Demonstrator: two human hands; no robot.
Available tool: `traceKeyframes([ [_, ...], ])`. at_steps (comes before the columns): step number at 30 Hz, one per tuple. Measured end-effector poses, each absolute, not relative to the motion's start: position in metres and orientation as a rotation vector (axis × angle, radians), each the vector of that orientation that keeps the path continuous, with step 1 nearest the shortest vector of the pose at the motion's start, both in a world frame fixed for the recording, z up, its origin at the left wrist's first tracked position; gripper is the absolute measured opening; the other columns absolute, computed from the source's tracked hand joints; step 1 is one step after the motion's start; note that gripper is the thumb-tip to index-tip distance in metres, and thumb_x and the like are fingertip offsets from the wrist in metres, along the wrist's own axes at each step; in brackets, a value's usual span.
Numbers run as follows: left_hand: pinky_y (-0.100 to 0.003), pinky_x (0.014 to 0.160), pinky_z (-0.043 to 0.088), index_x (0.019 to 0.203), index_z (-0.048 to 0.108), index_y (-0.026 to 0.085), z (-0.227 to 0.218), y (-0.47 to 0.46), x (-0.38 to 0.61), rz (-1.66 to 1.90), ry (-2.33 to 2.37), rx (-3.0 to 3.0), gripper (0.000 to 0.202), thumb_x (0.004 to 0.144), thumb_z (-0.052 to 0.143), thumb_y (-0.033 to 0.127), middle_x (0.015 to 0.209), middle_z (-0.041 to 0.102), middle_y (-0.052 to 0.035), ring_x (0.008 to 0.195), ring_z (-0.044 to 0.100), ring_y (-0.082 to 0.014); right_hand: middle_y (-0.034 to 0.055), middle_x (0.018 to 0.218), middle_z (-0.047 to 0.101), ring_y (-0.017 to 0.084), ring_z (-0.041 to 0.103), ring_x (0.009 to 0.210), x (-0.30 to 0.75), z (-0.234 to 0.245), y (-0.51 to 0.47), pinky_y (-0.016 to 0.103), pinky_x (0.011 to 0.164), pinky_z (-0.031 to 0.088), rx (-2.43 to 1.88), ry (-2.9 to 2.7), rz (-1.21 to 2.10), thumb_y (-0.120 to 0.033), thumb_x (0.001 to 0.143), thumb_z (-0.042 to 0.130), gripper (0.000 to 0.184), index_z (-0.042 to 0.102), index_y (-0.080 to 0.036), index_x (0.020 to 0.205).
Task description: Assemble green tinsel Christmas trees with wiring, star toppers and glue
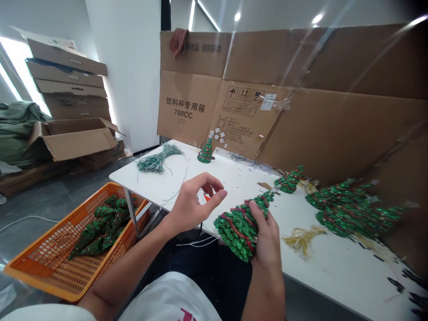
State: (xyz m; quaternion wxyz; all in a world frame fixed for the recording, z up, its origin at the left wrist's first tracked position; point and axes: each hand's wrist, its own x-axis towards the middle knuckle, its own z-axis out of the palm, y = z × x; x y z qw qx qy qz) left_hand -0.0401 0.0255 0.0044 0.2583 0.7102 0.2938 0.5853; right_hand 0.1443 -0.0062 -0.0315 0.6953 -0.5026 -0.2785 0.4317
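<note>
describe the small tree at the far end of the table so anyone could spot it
At the far end of the white table, against the cardboard printed 700CC, stands a small green sequinned tree. It sits just right of a bundle of green wires, and unlike the other trees, it stands upright.

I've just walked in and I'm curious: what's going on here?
A person grips a green sequined tree in their right hand, their left hand raised close by. More such trees and a bundle of green wires lie on the white table. Green cones fill an orange plastic basket at their left.
</note>
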Motion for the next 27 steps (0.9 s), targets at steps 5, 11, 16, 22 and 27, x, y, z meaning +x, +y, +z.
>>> traceKeyframes([
  [5,-0.027,0.077,0.053,0.097,0.070,0.019,0.006,0.017,-0.039,1.417,0.689,2.053,0.006,0.100,0.071,0.024,0.091,0.074,-0.0017,0.077,0.065,-0.0125,0.0028,0.085,0.079,0.026,0.078,0.078,0.158,-0.031,-0.007,0.042,0.083,0.066,-1.142,-0.521,0.852,-0.060,0.069,0.092,0.055,0.076,-0.019,0.102],
  [11,-0.024,0.074,0.048,0.093,0.072,0.021,0.003,0.016,-0.043,0.871,0.596,2.348,0.003,0.096,0.072,0.023,0.080,0.075,0.0025,0.072,0.068,-0.0115,0.0035,0.081,0.078,0.024,0.076,0.070,0.168,-0.031,-0.004,0.042,0.079,0.068,-1.071,-0.430,0.779,-0.054,0.073,0.089,0.043,0.075,-0.018,0.091],
  [16,-0.029,0.069,0.042,0.094,0.074,0.022,-0.005,0.023,-0.042,0.461,0.709,2.544,0.008,0.095,0.077,0.030,0.090,0.081,0.0004,0.080,0.073,-0.0174,0.0047,0.078,0.078,0.024,0.076,0.070,0.173,-0.033,-0.003,0.041,0.072,0.069,-1.036,-0.333,0.775,-0.051,0.074,0.088,0.037,0.075,-0.019,0.087],
  [22,-0.032,0.065,0.036,0.102,0.071,0.024,-0.009,0.027,-0.041,0.371,0.824,2.613,0.015,0.095,0.079,0.034,0.094,0.081,0.0007,0.085,0.073,-0.0209,0.0036,0.082,0.078,0.023,0.076,0.070,0.171,-0.035,-0.002,0.039,0.069,0.068,-1.029,-0.362,0.759,-0.052,0.076,0.087,0.038,0.075,-0.019,0.092],
  [27,-0.031,0.067,0.038,0.102,0.068,0.023,-0.013,0.032,-0.042,0.430,0.824,2.648,0.009,0.095,0.073,0.022,0.101,0.078,-0.0007,0.088,0.071,-0.0198,0.0032,0.083,0.078,0.025,0.076,0.074,0.169,-0.034,-0.002,0.042,0.078,0.067,-1.026,-0.380,0.788,-0.053,0.076,0.087,0.039,0.075,-0.021,0.094],
])
